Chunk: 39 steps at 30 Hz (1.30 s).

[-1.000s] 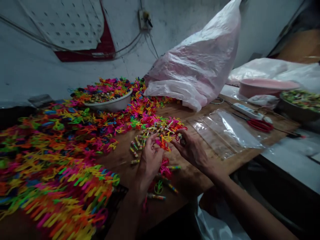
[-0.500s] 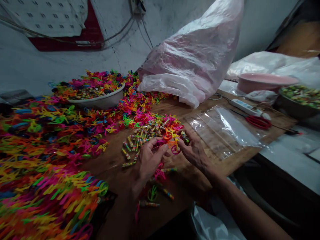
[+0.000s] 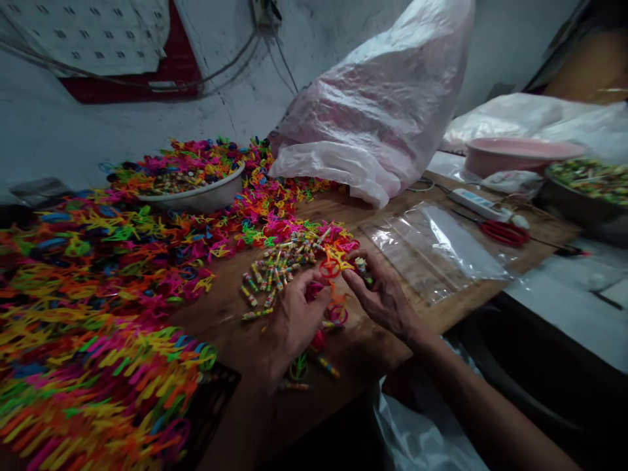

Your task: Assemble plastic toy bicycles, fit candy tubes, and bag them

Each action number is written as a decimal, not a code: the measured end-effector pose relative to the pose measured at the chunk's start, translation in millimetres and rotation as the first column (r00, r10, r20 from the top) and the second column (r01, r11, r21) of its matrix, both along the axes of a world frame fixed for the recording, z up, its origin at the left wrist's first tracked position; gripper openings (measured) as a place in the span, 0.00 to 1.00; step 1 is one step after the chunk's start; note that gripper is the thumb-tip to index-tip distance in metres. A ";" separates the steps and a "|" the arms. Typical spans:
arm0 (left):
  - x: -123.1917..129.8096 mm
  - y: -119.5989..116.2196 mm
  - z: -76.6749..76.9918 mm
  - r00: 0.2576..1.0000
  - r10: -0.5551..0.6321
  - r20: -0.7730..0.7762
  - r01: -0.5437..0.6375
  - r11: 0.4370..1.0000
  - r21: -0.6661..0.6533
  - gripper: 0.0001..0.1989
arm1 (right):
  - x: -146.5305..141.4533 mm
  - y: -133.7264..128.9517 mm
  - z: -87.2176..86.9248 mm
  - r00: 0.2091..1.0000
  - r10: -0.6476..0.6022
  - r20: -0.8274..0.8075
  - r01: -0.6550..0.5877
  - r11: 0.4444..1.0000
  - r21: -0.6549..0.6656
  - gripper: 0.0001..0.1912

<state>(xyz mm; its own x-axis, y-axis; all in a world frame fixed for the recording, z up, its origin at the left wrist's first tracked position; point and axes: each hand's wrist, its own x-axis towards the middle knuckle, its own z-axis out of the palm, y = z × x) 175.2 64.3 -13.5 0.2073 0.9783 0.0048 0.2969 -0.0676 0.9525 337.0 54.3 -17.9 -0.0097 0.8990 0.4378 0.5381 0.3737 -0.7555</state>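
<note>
My left hand [image 3: 301,307] has its fingers closed around small plastic pieces, one of them magenta. My right hand [image 3: 375,291] is just to the right, its fingertips at a yellow and red plastic piece [image 3: 331,265]; whether it grips the piece is unclear. An orange and magenta piece [image 3: 338,313] lies between the hands. Behind my left hand is a heap of small patterned tubes [image 3: 289,255]. A green ring-shaped piece [image 3: 298,367] and a few tubes [image 3: 328,366] lie on the wood nearer to me.
Colourful plastic pieces [image 3: 122,255] pile up on the left around a white basin [image 3: 196,195]. Clear bags [image 3: 432,252], red-handled scissors [image 3: 504,232] and a power strip [image 3: 478,204] lie right. A big plastic bag [image 3: 373,118] stands behind; a pink basin [image 3: 524,156] is farther right.
The orange and magenta piece is lower, away from my right fingertips. My right hand has shifted slightly, and its fingers reach toward the yellow and red piece.
</note>
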 end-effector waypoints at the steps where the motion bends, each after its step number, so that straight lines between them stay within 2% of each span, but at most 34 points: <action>1: -1.6 1.8 0.0 0.999 0.028 -0.043 -0.026 0.999 0.041 0.11 | -0.3 0.0 0.4 1.000 -0.021 -0.010 0.021 1.000 0.012 0.11; 4: -5.5 7.5 2.9 0.983 0.089 -0.162 -0.067 0.988 0.137 0.11 | 0.5 1.0 -3.0 0.999 -0.036 -0.002 0.036 0.999 0.040 0.12; 7: -8.4 7.9 8.0 0.972 0.107 -0.211 -0.063 0.977 0.201 0.14 | 5.1 1.9 -9.3 0.999 -0.012 0.041 0.010 0.999 0.042 0.13; 9: -12.4 5.6 11.7 0.956 0.195 -0.220 -0.134 0.955 0.266 0.16 | 9.4 1.5 -10.5 0.998 0.033 0.061 -0.035 0.999 0.030 0.13; 11: -18.1 4.0 15.3 0.944 0.286 -0.165 -0.229 0.927 0.296 0.15 | 13.3 0.7 -7.2 0.992 0.099 0.082 -0.101 0.995 0.018 0.14; 13: -23.2 4.2 18.0 0.962 0.269 -0.039 -0.255 0.942 0.218 0.15 | 15.7 0.7 0.0 0.975 0.195 0.110 -0.197 0.980 0.006 0.14; 14: -25.0 4.8 18.7 0.976 0.218 0.018 -0.218 0.965 0.147 0.16 | 16.4 1.3 4.1 0.960 0.251 0.126 -0.253 0.968 -0.004 0.14; 16: -26.1 6.0 18.4 0.992 0.071 0.101 -0.069 0.997 -0.028 0.18 | 16.5 3.5 11.0 0.926 0.348 0.148 -0.349 0.937 -0.022 0.14; 18: -24.6 6.3 16.1 0.987 -0.045 0.156 0.074 0.980 -0.186 0.16 | 15.0 6.1 14.1 0.908 0.391 0.148 -0.392 0.920 -0.027 0.16; 22: -17.4 2.6 10.7 0.950 -0.056 0.309 0.172 0.916 -0.362 0.11 | 5.4 7.6 12.2 0.910 0.387 0.146 -0.392 0.920 0.006 0.19; 25: -13.2 -3.3 9.3 0.930 -0.024 0.367 0.187 0.890 -0.416 0.12 | -3.8 3.5 12.6 0.916 0.357 0.184 -0.373 0.926 0.063 0.22; 28: -15.7 -12.0 10.8 0.910 0.046 0.412 0.149 0.891 -0.428 0.13 | -5.4 -6.8 16.1 0.944 0.265 0.198 -0.286 0.955 0.082 0.23; 31: -24.0 -22.8 11.6 0.855 0.070 0.514 0.186 0.884 -0.429 0.11 | 1.2 -21.7 15.7 0.953 0.250 0.173 -0.250 0.968 -0.024 0.20; 34: -31.4 -33.7 9.0 0.803 0.042 0.594 0.262 0.871 -0.416 0.10 | 6.1 -33.9 9.0 0.955 0.297 0.023 -0.289 0.942 -0.171 0.20; 37: -34.7 -42.4 5.8 0.802 0.045 0.595 0.282 0.851 -0.444 0.11 | 4.0 -37.6 1.8 0.953 0.272 -0.134 -0.293 0.940 -0.173 0.14; 39: -35.5 -46.7 4.8 0.800 0.029 0.599 0.311 0.834 -0.456 0.10 | 1.1 -36.5 -0.8 0.928 0.317 -0.194 -0.349 0.922 -0.165 0.08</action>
<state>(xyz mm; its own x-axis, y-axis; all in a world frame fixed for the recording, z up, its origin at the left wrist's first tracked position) 139.7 17.5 -8.7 0.4676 0.8244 -0.3189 -0.2717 0.4774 0.8356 338.0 17.8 -18.6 -0.2678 0.9229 0.2767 0.2734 0.3481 -0.8967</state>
